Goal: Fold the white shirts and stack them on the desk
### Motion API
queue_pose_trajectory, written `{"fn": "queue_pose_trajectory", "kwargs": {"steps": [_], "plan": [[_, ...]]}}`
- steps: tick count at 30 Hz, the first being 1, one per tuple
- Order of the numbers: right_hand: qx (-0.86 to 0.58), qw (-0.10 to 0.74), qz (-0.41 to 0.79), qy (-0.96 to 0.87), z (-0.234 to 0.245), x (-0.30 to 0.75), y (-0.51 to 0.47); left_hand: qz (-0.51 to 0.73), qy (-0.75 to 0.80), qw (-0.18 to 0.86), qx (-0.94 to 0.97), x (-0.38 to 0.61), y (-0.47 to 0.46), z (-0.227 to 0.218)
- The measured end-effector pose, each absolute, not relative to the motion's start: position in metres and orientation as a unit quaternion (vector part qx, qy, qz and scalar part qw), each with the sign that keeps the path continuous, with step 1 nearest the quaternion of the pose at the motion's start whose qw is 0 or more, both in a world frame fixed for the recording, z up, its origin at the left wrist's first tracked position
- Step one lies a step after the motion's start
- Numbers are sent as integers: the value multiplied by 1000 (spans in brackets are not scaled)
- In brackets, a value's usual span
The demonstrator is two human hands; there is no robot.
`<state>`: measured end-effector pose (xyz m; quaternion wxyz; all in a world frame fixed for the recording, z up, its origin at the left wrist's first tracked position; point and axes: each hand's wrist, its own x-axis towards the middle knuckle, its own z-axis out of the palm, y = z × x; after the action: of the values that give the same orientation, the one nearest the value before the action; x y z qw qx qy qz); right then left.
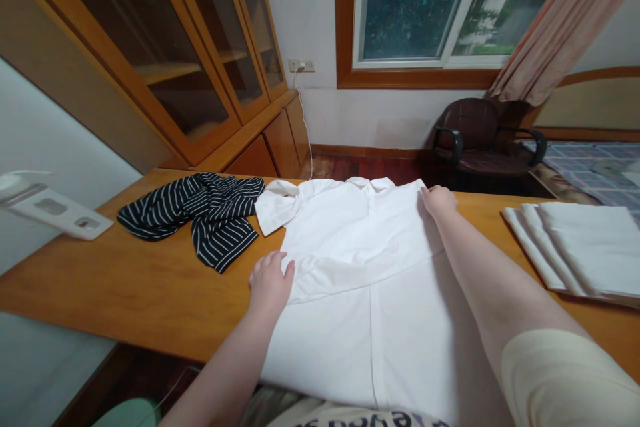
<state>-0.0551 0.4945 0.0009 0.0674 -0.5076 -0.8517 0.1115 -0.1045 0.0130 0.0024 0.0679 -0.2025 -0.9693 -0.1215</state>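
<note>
A white collared shirt [360, 267] lies spread face down on the wooden table [150, 287], its collar at the far edge and its hem hanging toward me. My left hand [270, 280] presses on the shirt's left edge, fingers curled over the cloth. My right hand [439, 200] reaches far forward and pinches the shirt's far right shoulder. One short sleeve [277, 205] sticks out at the far left.
A black-and-white striped garment [200, 213] lies crumpled left of the shirt. Folded white cloths [580, 247] are stacked at the right. A white device [55, 210] sits at the far left. Beyond the table stand a dark armchair [480, 140] and wooden cabinets [200, 60].
</note>
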Motion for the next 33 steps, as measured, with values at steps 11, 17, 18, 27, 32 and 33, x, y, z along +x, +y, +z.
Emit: {"fn": "queue_pose_trajectory", "kwargs": {"steps": [11,17,18,27,32,33], "plan": [[-502,76,131,-852,-1,-66,515,-272,-938,101,-188,-107,7,1],[-531,74,106,-837,-2,-56,523,-303,-947,38,-97,-113,4,3],[-536,71,103,-835,-2,-55,524,-291,-952,21,-90,-115,3,3],[-483,137,28,-864,1,-50,507,-255,-952,47,-163,-108,4,3],[-273,205,-11,-940,8,-51,471,-162,-957,90,-221,-100,8,7],[-238,194,-3,-952,10,-50,458,-135,-957,104,-234,-98,9,8]]}}
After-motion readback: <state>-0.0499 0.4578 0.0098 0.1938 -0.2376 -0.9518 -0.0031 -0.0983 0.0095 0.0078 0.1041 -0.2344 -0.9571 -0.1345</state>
